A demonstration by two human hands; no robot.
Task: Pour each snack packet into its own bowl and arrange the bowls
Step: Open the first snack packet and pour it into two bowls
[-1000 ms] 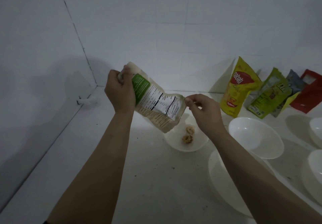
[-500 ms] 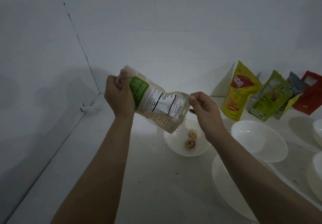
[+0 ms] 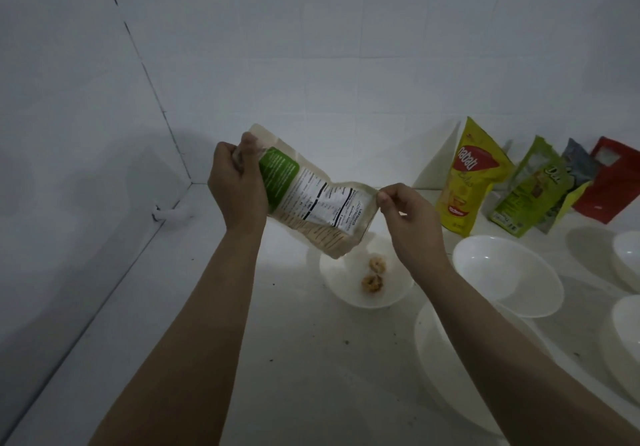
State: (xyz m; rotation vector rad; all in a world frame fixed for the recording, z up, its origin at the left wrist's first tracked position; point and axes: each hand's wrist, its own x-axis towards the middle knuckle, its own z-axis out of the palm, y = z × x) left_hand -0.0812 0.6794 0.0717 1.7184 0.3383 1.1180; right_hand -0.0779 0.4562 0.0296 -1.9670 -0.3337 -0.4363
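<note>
I hold a beige snack packet with a green label tilted above a small white bowl. My left hand grips the packet's upper end. My right hand pinches its lower right corner. The packet's low end hangs over the bowl's left rim. Two pale round snacks lie in the bowl. Against the back wall lean a yellow packet, a green packet, a grey-blue packet and a red packet.
More white bowls stand to the right: one behind my right arm, a large one under my right forearm, and two cut by the right edge. White tiled walls meet in a corner at the left. Dark specks dot the counter.
The packet and both hands have risen a little above the bowl, and my right hand has shifted its pinch to the packet's corner. The two snacks lie as before.
</note>
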